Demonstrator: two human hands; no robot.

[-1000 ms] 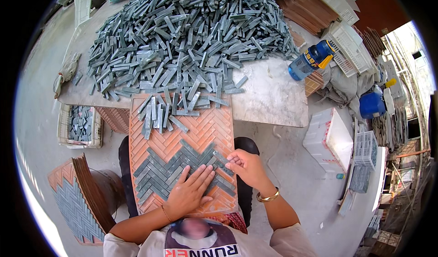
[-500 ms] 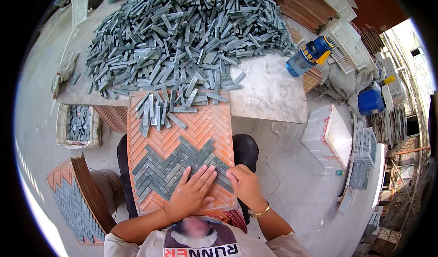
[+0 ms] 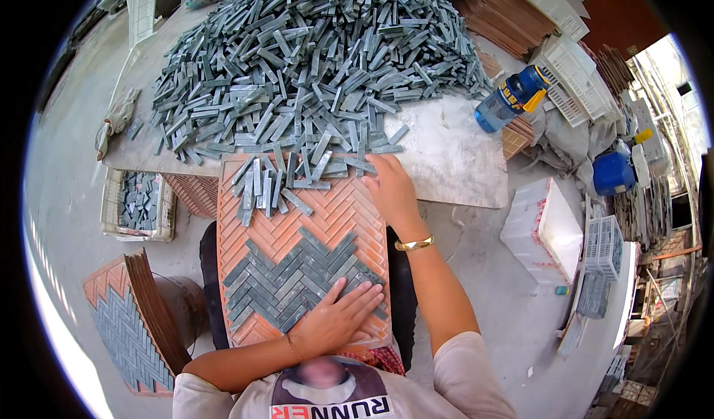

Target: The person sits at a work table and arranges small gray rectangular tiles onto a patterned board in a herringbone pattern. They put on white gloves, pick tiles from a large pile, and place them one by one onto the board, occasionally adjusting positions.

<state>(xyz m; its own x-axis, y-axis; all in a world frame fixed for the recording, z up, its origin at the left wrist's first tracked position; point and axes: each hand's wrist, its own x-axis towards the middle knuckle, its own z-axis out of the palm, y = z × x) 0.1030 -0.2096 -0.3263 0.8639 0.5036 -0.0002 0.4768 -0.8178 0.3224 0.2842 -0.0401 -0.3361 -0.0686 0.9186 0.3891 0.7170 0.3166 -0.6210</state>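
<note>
An orange herringbone-grooved mould tray (image 3: pixel 282 229) rests across my lap, its middle filled with a zigzag band of grey-green stone strips (image 3: pixel 290 279). My left hand (image 3: pixel 342 315) lies over the lower right of that band, palm down with its fingers stretched out. At the tray's top right corner, my right hand (image 3: pixel 388 184) has its thumb and fingers closed around the end of one loose stone strip (image 3: pixel 360 164). More loose strips (image 3: pixel 262 184) are scattered over the tray's upper end, left of that hand.
A big heap of stone strips (image 3: pixel 312 62) covers the table (image 3: pixel 454 147). On its right stands a blue bottle (image 3: pixel 506 103). A white crate of stone pieces (image 3: pixel 137 205) sits on the floor at left, above a stack of filled trays (image 3: pixel 130 337). A white box (image 3: pixel 539 229) is at right.
My right hand has gone from the band's right end up to the loose strips at the tray's top right corner. My left hand has shifted slightly right and down over the band.
</note>
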